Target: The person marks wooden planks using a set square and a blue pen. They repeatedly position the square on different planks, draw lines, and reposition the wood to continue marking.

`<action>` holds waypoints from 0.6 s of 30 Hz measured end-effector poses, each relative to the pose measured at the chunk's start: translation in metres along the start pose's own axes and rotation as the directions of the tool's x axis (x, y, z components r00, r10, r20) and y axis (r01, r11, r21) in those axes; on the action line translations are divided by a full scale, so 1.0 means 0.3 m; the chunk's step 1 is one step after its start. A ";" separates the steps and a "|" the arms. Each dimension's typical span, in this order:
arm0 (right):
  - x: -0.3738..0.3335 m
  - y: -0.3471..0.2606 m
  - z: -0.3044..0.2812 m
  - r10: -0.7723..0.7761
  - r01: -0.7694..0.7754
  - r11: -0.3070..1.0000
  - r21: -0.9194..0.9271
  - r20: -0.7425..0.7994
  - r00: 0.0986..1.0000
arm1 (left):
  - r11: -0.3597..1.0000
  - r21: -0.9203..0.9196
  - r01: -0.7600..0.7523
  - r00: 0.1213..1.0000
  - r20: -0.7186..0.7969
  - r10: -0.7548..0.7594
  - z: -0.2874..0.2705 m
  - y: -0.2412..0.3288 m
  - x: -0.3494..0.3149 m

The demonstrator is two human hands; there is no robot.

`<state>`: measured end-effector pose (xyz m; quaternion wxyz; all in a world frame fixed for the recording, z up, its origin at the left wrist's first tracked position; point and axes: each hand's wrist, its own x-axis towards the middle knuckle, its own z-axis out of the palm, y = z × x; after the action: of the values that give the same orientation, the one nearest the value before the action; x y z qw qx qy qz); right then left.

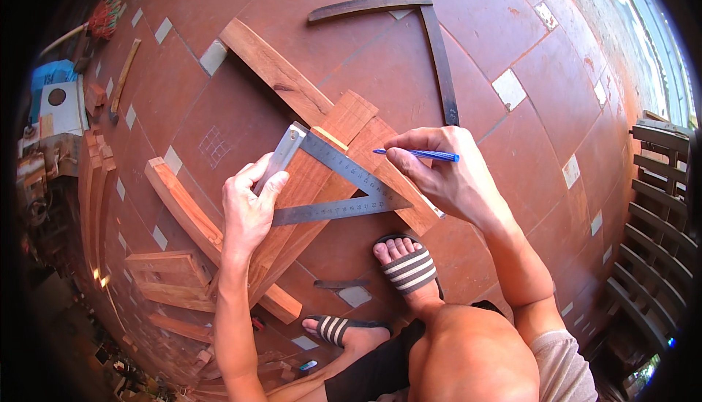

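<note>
My left hand (247, 208) is closed on the thick pale metal stock of a triangular steel square (340, 210). The marked blades of this square lie across reddish wooden boards (296, 183). In my right hand (457, 175), a blue pen (439, 156) is pinched between thumb and fingers. Its tip points left, close to the slanted blade of the square; whether it touches wood I cannot tell. Under the square, a shorter wooden piece (349, 115) crosses near a long beam (274, 66) that runs to the upper left.
A dark L-shaped wooden frame (436, 58) lies on the tiled floor (504, 161) ahead. More timber (183, 201) rests at left, near a hammer-like tool (124, 80). A slatted wooden rack (662, 208) stands at right. My sandalled foot (409, 267) is close below the boards.
</note>
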<state>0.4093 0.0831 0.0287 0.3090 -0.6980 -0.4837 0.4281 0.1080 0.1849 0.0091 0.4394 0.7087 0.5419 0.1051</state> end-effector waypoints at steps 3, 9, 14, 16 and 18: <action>0.007 -0.001 -0.002 0.024 -0.023 1.000 0.014 -0.007 1.000 | 1.000 -0.014 -0.017 1.000 0.004 0.017 0.001 -0.005 0.003; 0.033 -0.019 -0.007 0.026 -0.028 0.998 0.059 0.030 0.999 | 1.000 0.013 0.001 1.000 0.013 -0.001 -0.005 -0.005 0.005; 0.070 -0.055 -0.001 -0.037 0.034 0.993 0.117 0.023 0.999 | 1.000 0.005 -0.007 1.000 0.015 0.007 -0.006 -0.006 0.004; 0.082 -0.049 0.009 -0.088 0.087 0.989 0.119 -0.003 0.996 | 1.000 0.008 0.002 1.000 0.014 -0.002 -0.005 -0.005 0.004; 0.093 -0.071 0.011 -0.059 0.055 0.991 0.121 0.032 0.998 | 1.000 0.015 0.009 1.000 0.008 -0.009 -0.005 -0.007 0.003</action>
<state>0.4022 0.1167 0.0368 0.3539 -0.6565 -0.4821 0.4597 0.1060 0.1865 0.0082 0.4368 0.7099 0.5441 0.0959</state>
